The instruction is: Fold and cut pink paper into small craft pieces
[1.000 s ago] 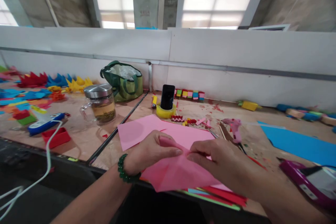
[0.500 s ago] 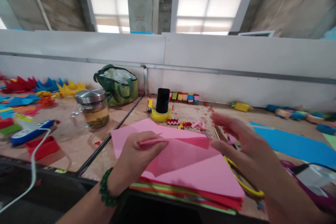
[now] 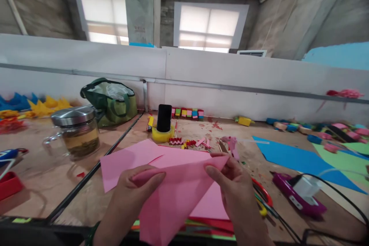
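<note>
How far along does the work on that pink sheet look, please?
Done: the pink sheet already shows creases. In hand: the left hand and right hand pinch its upper part. Left: it seems unfinished, being held up rather than pressed flat, and more pink paper lies flat beyond it.

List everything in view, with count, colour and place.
Folded sheet: one, pink, near centre
Flat sheets: several, pink, beneath it
Lidded mug: one, clear, left
Bag: one, green, behind mug
Tape roll: one, yellow, centre back
Phone: one, black, at tape roll
Paper blocks: several, mixed colours, by partition
Glue gun: one, pink, right of centre
Large sheet: one, blue, right
Power strip: one, purple, near right
Pointed shapes: several, yellow, blue, far left
Box: one, red, near left
Windows: two, white, back wall
Left hand, right hand: one each, bare, centre
</note>
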`<state>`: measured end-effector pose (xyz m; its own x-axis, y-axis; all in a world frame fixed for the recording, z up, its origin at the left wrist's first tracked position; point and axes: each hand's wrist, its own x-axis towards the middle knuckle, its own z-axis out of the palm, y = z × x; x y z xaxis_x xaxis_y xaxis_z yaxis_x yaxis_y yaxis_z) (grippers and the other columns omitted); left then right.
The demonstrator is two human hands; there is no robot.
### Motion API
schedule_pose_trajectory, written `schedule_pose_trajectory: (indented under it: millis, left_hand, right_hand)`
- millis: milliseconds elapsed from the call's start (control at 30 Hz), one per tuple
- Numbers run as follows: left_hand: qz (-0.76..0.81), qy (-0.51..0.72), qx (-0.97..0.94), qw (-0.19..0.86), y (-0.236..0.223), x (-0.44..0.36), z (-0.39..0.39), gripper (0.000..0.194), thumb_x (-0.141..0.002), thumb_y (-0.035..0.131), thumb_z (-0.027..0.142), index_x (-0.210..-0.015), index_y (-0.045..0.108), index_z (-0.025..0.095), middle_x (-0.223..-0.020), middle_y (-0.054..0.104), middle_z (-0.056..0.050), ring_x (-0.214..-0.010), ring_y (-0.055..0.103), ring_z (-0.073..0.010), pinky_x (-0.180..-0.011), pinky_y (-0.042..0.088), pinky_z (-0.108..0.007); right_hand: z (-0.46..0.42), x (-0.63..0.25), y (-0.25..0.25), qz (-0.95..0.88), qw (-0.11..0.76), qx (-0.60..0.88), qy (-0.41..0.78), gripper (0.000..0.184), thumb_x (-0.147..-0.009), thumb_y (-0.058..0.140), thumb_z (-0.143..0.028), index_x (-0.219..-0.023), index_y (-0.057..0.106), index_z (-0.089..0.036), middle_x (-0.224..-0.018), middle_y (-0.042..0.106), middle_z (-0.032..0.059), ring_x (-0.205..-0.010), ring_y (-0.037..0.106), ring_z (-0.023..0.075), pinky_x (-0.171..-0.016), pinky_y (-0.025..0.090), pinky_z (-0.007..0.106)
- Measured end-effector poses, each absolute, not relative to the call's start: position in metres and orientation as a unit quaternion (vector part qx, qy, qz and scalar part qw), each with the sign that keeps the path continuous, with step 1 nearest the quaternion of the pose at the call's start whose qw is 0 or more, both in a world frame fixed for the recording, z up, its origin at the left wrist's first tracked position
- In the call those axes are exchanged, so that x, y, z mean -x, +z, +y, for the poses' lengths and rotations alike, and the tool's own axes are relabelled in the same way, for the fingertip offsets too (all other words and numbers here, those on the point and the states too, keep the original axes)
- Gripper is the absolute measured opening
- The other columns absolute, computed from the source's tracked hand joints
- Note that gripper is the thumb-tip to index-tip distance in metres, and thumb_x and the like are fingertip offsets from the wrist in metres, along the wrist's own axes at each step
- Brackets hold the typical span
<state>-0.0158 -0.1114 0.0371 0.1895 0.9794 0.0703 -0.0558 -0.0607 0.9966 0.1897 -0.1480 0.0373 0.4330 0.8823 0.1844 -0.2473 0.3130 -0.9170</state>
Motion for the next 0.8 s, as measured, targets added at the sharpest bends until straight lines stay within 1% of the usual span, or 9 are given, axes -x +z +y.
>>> schedule_pose_trajectory:
  millis: [100, 200, 267, 367, 467, 567, 700, 800]
  left_hand:
    - [0.407, 0.473, -0.542, 0.563, 0.032, 0.016, -0.106, 0.027, -0.066, 0.078, 0.039, -0.063, 0.069, 0.013, -0.058, 0.055, 0.001, -0.056, 0.044, -0.009, -0.048, 0.032, -0.017]
    - [0.383, 0.462, -0.532, 0.598, 0.026, 0.015, -0.103, 0.029, -0.067, 0.077, 0.039, -0.061, 0.068, 0.012, -0.057, 0.054, 0.002, -0.056, 0.044, -0.0084, -0.048, 0.032, -0.017]
    - [0.365, 0.453, -0.513, 0.631, 0.024, 0.013, -0.102, 0.03, -0.067, 0.078, 0.039, -0.062, 0.068, 0.012, -0.058, 0.055, 0.001, -0.055, 0.046, -0.0086, -0.049, 0.033, -0.017]
    - [0.344, 0.453, -0.474, 0.673, 0.025, 0.009, -0.101, 0.029, -0.064, 0.08, 0.038, -0.066, 0.069, 0.011, -0.06, 0.06, 0.0, -0.055, 0.05, -0.0092, -0.05, 0.036, -0.018]
    - [0.339, 0.453, -0.452, 0.689, 0.029, 0.007, -0.101, 0.028, -0.062, 0.081, 0.037, -0.067, 0.07, 0.012, -0.059, 0.061, 0.0, -0.053, 0.05, -0.0091, -0.05, 0.036, -0.019]
    - [0.356, 0.443, -0.473, 0.673, 0.032, 0.007, -0.101, 0.03, -0.062, 0.08, 0.039, -0.064, 0.068, 0.012, -0.057, 0.058, 0.001, -0.052, 0.048, -0.0088, -0.049, 0.034, -0.019]
    - [0.399, 0.439, -0.527, 0.609, 0.03, 0.01, -0.101, 0.033, -0.064, 0.078, 0.041, -0.058, 0.063, 0.012, -0.055, 0.052, 0.002, -0.054, 0.044, -0.0092, -0.047, 0.03, -0.019]
    - [0.426, 0.455, -0.535, 0.571, 0.027, 0.012, -0.103, 0.033, -0.064, 0.078, 0.042, -0.06, 0.063, 0.013, -0.055, 0.052, 0.003, -0.054, 0.044, -0.0093, -0.048, 0.031, -0.018]
  right_hand:
    - [-0.146, -0.194, 0.033, -0.355, 0.725, 0.45, 0.383, 0.044, -0.056, 0.088, -0.027, -0.094, 0.068, -0.02, -0.071, 0.069, 0.0, -0.064, 0.06, 0.0117, -0.059, 0.05, 0.021]
    - [-0.144, -0.198, 0.033, -0.338, 0.743, 0.467, 0.341, 0.043, -0.052, 0.089, -0.026, -0.09, 0.069, -0.02, -0.064, 0.064, -0.0033, -0.061, 0.057, 0.0084, -0.056, 0.047, 0.015]
    - [-0.142, -0.201, 0.034, -0.321, 0.753, 0.48, 0.315, 0.044, -0.048, 0.09, -0.026, -0.087, 0.069, -0.02, -0.061, 0.062, -0.004, -0.06, 0.056, 0.0081, -0.054, 0.046, 0.014]
    - [-0.141, -0.207, 0.034, -0.307, 0.757, 0.491, 0.302, 0.047, -0.046, 0.09, -0.026, -0.087, 0.07, -0.02, -0.057, 0.059, -0.0049, -0.057, 0.055, 0.0085, -0.054, 0.048, 0.016]
    - [-0.14, -0.212, 0.032, -0.324, 0.747, 0.488, 0.314, 0.046, -0.048, 0.089, -0.025, -0.09, 0.07, -0.021, -0.056, 0.058, -0.0059, -0.055, 0.055, 0.0086, -0.054, 0.05, 0.017]
    - [-0.142, -0.213, 0.031, -0.324, 0.748, 0.479, 0.326, 0.046, -0.05, 0.089, -0.021, -0.092, 0.069, -0.022, -0.058, 0.059, -0.0063, -0.057, 0.057, 0.0079, -0.056, 0.05, 0.017]
    - [-0.149, -0.208, 0.032, -0.31, 0.76, 0.467, 0.329, 0.047, -0.051, 0.089, -0.02, -0.093, 0.069, -0.022, -0.059, 0.057, -0.0068, -0.057, 0.055, 0.007, -0.056, 0.049, 0.016]
    - [-0.153, -0.203, 0.033, -0.307, 0.762, 0.462, 0.334, 0.048, -0.052, 0.089, -0.02, -0.095, 0.069, -0.021, -0.059, 0.055, -0.0075, -0.056, 0.053, 0.006, -0.055, 0.047, 0.015]
